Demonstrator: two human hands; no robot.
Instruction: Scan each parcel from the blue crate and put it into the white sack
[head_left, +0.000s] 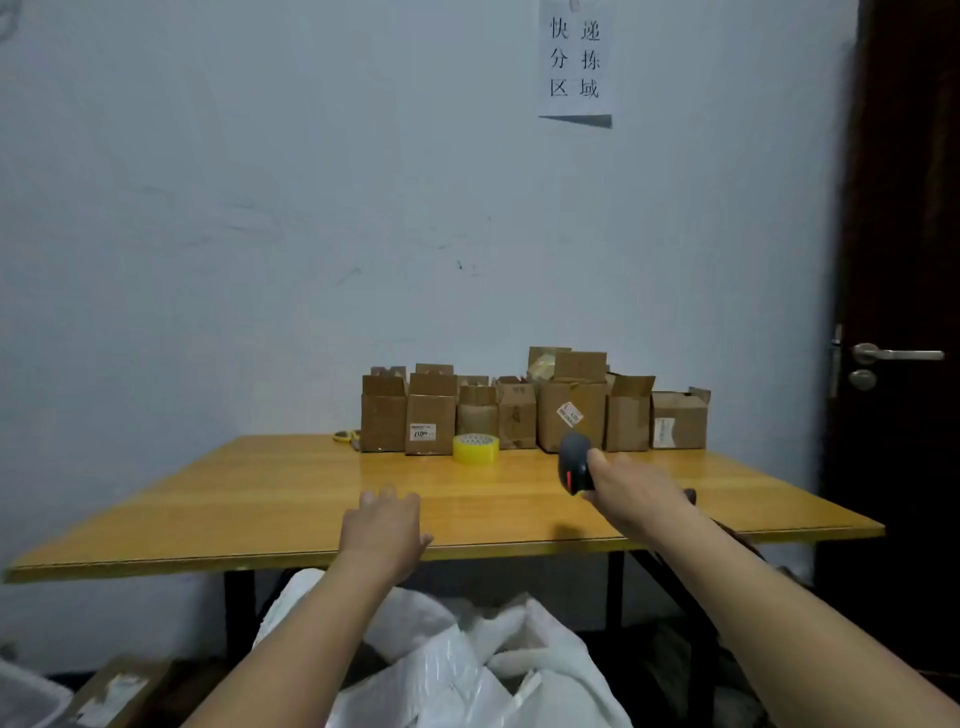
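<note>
Ahead of you a pale wall (260, 208) fills most of the view, with a dark door (904, 208) at its right edge and a metal door handle (898, 354) on it. The wooden table (260, 488) runs across in front of you. Below its near edge, between your forearms, the white sack (467, 670) lies crumpled with its mouth towards you. How far it stands open you cannot tell.

Along the back of the table, against the wall, is a row of cardboard boxes (571, 421), most with their flaps up and some with white labels. A paper sign (575, 57) with printed characters hangs high on the wall above them. On the floor at lower left lies a flat cardboard parcel (119, 691) with a label on it. A roll of yellow tape (476, 449) lies just in front of the boxes. A small yellow-handled tool (345, 436) lies at the row's left end, too blurred to name.

Your left hand (384, 530) lies palm down on the near part of the table, fingers straight, holding nothing. Your right hand (634, 488) grips a dark barcode scanner (575, 462), its head pointing towards the boxes.
</note>
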